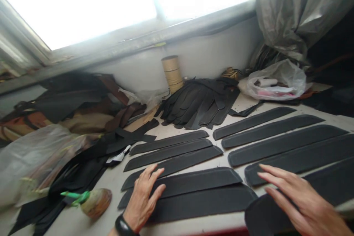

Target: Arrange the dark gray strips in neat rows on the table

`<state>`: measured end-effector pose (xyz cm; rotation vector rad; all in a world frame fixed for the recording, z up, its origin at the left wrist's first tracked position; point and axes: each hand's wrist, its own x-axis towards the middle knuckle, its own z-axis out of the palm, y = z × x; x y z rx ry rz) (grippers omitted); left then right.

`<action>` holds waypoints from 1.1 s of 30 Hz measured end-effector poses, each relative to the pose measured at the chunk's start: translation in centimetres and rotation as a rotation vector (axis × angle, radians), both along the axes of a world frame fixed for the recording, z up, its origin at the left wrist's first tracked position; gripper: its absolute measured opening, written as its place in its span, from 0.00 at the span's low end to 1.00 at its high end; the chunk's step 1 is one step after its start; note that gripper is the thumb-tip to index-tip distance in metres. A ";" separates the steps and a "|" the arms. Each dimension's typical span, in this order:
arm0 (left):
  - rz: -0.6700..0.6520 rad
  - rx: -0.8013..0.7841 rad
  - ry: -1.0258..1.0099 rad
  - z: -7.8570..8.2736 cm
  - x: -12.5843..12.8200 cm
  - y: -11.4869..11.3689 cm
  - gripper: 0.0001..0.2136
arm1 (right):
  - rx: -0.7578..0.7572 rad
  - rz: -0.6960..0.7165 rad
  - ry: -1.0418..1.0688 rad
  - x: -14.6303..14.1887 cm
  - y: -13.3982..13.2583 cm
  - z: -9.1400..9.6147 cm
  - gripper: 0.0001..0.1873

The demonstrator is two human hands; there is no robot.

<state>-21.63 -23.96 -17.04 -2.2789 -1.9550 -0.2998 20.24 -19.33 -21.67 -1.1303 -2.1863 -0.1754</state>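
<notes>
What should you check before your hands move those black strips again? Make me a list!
1. Left hand flat on a strip: ok, palm down, fingers spread.
2. Right hand free of tools: ok, open, over the right-hand strips.
3. Strips laid side by side on the table: mostly ok, though the two nearest the left hand overlap.
4. Brush away from the strips: ok, it lies to the left, apart from them.
5. Pile of cut pieces out of the way: ok, at the back by the spool.
6. Strip surfaces dry or wet: cannot tell.
</notes>
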 end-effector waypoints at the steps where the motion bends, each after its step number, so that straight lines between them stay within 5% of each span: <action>1: 0.030 0.011 -0.005 -1.0 -0.6 -0.7 0.16 | -0.007 0.032 -0.039 -2.2 0.9 0.6 0.15; 5: 0.091 0.007 -0.017 -3.0 -2.4 -1.9 0.18 | -0.044 0.109 -0.186 -10.2 4.3 1.4 0.15; 8: 0.117 -0.028 -0.029 -3.5 -3.4 -2.2 0.19 | -0.072 0.123 -0.235 -13.4 5.5 0.4 0.14; 15: 0.085 -0.109 -0.075 -4.1 -4.9 -2.1 0.19 | -0.113 0.118 -0.328 -13.5 5.6 -0.5 0.13; 24: 0.046 -0.122 -0.113 -4.1 -6.1 -1.1 0.18 | -0.124 0.066 -0.353 -16.5 10.3 0.0 0.19; 28: -0.011 -0.098 -0.133 -3.8 -6.3 -2.4 0.17 | -0.136 0.054 -0.319 -14.5 8.7 1.3 0.21; 33: -0.137 0.044 -0.140 -3.4 -5.3 -6.0 0.14 | -0.136 0.177 -0.176 -11.9 1.8 2.1 0.13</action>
